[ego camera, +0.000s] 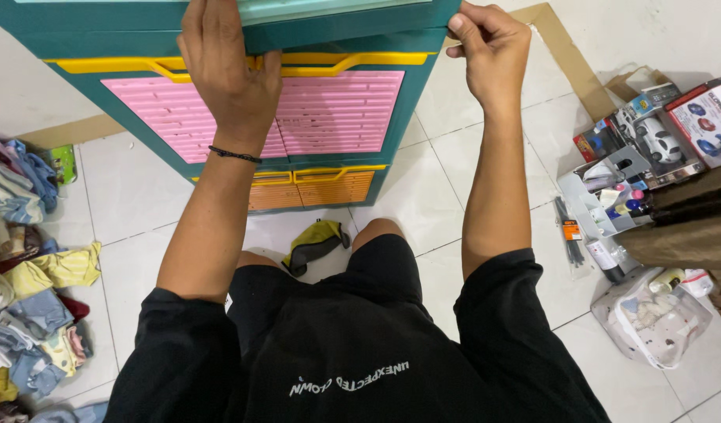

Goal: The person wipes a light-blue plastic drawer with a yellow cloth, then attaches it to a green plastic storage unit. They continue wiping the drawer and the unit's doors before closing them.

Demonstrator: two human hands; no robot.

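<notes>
**Both hands on the top of the plastic drawer cabinet**

At the far left we are seeing a heap of folded clothes (27, 274) lying on the white tiled floor (133, 196). Moving right, our left hand (223, 66) is pressing flat over the front edge of the teal top panel (337, 23) of the plastic drawer cabinet (407, 117), fingers curled over it, just above the pink drawer fronts (329, 110) and the smaller orange drawers (333, 188) below. A yellow-and-grey cloth (313, 244) is lying near us, between our knees. Our right hand (494, 47) is pinching the panel's right corner, well apart from the left. At the right, boxes of toys and bottles (650, 149) are crowding the floor.

We are judging that the panel could tilt or slip, because the two grips are uneven; if it drops, it could strike the drawer fronts or catch our fingers.
</notes>
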